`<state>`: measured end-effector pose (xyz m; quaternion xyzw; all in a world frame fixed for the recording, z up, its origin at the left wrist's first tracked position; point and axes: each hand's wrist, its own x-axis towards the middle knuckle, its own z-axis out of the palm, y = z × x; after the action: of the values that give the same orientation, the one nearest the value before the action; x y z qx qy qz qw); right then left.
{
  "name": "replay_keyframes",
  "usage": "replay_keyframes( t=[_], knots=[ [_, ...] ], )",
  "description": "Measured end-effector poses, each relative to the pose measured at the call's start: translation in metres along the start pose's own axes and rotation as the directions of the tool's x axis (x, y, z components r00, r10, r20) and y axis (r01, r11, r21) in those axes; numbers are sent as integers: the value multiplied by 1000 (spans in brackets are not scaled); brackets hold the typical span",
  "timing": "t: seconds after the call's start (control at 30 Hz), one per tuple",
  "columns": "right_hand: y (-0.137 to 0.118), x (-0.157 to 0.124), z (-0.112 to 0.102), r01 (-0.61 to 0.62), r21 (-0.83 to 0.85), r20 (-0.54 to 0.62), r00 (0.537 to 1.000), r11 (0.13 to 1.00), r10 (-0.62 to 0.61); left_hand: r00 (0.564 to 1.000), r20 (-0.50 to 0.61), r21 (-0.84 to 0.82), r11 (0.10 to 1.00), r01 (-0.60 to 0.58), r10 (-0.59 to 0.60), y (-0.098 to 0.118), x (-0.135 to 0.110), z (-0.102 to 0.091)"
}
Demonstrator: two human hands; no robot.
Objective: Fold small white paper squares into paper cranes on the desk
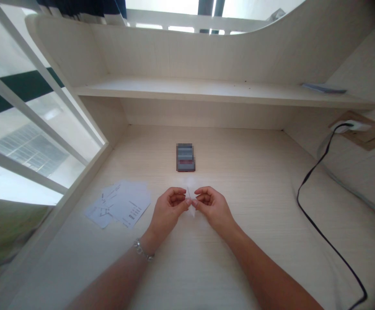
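A small folded piece of white paper (191, 202) is held just above the pale wooden desk (239, 181), in the middle of the view. My left hand (170, 207) pinches its left side between thumb and fingertips. My right hand (212, 206) pinches its right side the same way. Both hands are curled, palms turned towards each other, fingertips almost touching over the paper. A bracelet sits on my left wrist.
A dark phone (185, 157) lies flat beyond the hands. Several white paper slips (119, 207) lie fanned out to the left. A black cable (319, 224) runs from a wall socket (351, 126) down the right side. A shelf (206, 91) spans the back.
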<state>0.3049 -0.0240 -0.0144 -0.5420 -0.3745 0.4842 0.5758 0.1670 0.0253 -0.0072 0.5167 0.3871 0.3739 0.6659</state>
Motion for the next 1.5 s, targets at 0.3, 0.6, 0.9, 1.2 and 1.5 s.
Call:
replay_keyframes(
  t=[0.3, 0.6, 0.9, 1.2, 1.5],
  knots=[
    [4, -2, 4, -64, 6, 67, 996, 998, 63, 998, -64, -38, 999, 7, -10, -4, 3, -2],
    [2, -3, 5, -30, 13, 80, 996, 999, 29, 996, -59, -159, 986, 59, -69, -3, 3, -2],
    [0, 0, 4, -51, 65, 38, 998, 997, 49, 996, -55, -137, 989, 59, -67, -1, 2, 0],
    [-8, -3, 2, -190, 346, 191, 973, 919, 129, 974, 203, -322, 932, 166, -104, 7, -3, 1],
    [-7, -3, 0, -136, 236, 172, 980, 962, 96, 968, 212, -370, 906, 208, -136, 10, -4, 1]
  ],
)
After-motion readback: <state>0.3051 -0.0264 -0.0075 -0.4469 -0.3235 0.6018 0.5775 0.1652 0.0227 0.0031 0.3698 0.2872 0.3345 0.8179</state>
